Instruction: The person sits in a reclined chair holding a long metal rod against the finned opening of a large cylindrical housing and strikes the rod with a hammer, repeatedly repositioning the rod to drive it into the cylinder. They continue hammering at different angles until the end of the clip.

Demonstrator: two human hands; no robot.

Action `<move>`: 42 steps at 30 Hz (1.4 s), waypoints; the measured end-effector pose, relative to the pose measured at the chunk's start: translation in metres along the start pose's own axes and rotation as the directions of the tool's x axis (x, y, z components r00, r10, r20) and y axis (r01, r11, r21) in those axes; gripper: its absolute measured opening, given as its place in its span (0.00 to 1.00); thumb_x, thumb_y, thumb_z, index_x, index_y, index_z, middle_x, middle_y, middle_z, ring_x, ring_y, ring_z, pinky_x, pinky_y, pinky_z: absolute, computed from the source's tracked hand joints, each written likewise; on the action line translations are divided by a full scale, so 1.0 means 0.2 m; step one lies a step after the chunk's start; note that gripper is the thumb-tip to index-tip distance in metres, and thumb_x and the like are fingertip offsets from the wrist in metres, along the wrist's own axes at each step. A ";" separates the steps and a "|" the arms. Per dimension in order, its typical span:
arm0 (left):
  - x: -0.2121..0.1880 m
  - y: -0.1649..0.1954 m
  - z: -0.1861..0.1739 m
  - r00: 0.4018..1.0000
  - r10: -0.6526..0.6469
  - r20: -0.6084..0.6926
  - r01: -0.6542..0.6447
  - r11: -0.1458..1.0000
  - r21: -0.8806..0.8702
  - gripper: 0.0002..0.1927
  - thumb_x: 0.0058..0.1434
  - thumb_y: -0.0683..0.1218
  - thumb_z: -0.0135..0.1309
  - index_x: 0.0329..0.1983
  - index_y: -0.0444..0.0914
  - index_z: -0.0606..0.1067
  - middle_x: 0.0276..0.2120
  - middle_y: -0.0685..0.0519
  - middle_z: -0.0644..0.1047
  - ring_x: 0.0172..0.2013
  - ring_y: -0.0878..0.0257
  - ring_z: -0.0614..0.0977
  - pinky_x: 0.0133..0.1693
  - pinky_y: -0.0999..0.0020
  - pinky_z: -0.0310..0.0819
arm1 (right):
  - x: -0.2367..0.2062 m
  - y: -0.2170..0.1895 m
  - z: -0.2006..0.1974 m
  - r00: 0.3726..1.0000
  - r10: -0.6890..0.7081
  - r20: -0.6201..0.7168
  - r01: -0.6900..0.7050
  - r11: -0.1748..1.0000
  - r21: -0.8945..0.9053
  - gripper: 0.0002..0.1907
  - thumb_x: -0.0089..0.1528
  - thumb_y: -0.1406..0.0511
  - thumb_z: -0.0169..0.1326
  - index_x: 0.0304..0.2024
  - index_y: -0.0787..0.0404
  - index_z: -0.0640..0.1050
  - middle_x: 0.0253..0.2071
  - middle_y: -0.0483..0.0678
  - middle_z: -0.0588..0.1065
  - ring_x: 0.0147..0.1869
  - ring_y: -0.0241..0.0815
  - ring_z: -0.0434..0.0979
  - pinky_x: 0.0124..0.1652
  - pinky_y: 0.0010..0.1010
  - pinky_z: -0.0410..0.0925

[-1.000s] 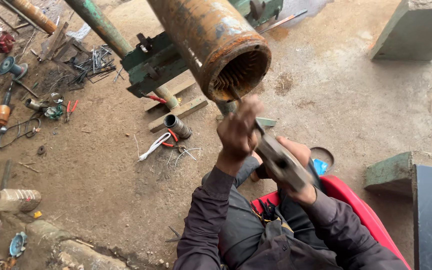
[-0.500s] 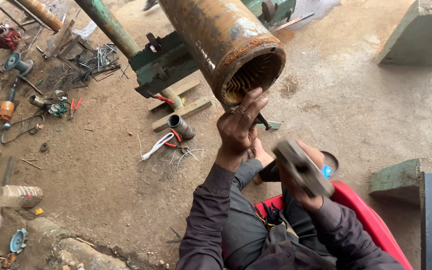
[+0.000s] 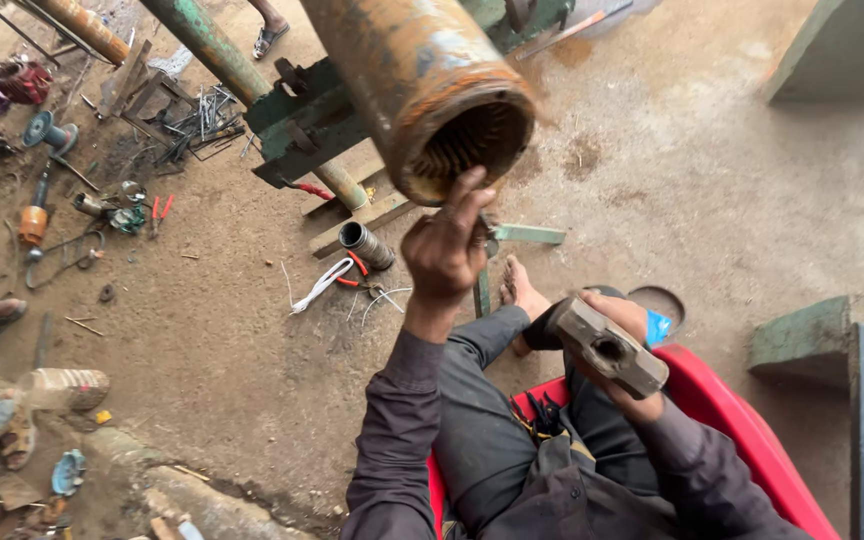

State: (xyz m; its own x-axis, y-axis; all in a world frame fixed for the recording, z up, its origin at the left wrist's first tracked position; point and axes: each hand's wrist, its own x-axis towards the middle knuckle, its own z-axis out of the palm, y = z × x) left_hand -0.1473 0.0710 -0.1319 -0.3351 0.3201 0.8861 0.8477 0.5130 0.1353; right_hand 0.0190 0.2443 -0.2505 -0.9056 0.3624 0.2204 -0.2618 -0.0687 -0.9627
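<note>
Left hand [image 3: 444, 250] is raised to the open mouth of the big rusty pipe [image 3: 422, 90], fingers clenched around a thin metal rod [image 3: 485, 262], probably a chisel or punch, whose tip sits at the lower rim of the pipe mouth; the exact contact point is hidden by the fingers. Right hand [image 3: 624, 330] is lower, near the lap, fingers wrapped on the handle of a heavy hammer [image 3: 607, 348], head cocked back and well apart from the rod. The pipe rests on a green stand [image 3: 302, 120] above the dirt floor [image 3: 222, 330]. The person sits on a red seat [image 3: 742, 420], one bare foot [image 3: 518, 290] under the pipe mouth. Red pliers [image 3: 159, 212] and a short grey tube [image 3: 365, 245] lie on the floor toward its left edge. Risks, as judged: a glancing blow could slip off the rod onto the left knuckles, since the grip sits close to the struck end; a jarred rod could drop on the foot.
</note>
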 end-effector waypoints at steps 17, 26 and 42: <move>-0.21 0.13 -0.38 0.987 0.161 -0.007 -0.159 0.980 0.118 0.12 0.76 0.53 0.53 0.50 0.41 0.70 0.41 0.55 0.79 0.28 0.66 0.80 0.31 0.70 0.71 | -0.13 0.09 -0.13 0.946 -0.181 0.270 0.285 0.861 -0.421 0.16 0.47 0.61 0.61 0.23 0.61 0.67 0.19 0.48 0.61 0.21 0.42 0.68 0.27 0.32 0.59; -0.23 0.20 -0.58 0.936 0.352 -0.003 -0.352 0.936 0.012 0.09 0.78 0.54 0.43 0.49 0.46 0.63 0.46 0.53 0.78 0.36 0.58 0.83 0.36 0.61 0.73 | -0.14 0.15 -0.11 0.935 -0.226 0.274 0.344 0.766 -0.543 0.16 0.48 0.63 0.63 0.24 0.62 0.68 0.20 0.50 0.61 0.22 0.45 0.65 0.27 0.33 0.58; -0.17 -0.13 -0.19 0.938 0.249 -0.240 -0.209 0.961 0.180 0.06 0.76 0.51 0.48 0.46 0.47 0.65 0.51 0.57 0.81 0.17 0.72 0.67 0.21 0.79 0.57 | -0.20 0.13 -0.10 0.924 -0.214 0.317 0.355 0.786 -0.506 0.16 0.49 0.66 0.62 0.24 0.62 0.66 0.20 0.48 0.60 0.22 0.41 0.63 0.27 0.32 0.58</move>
State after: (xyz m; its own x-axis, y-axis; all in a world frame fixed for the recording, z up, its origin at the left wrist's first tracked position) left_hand -0.1432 0.0166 -0.1490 -0.0047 0.2373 0.9714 0.8108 0.5695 -0.1352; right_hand 0.0545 0.2463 -0.2869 -0.8867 0.0550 0.4591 -0.3587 0.5445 -0.7581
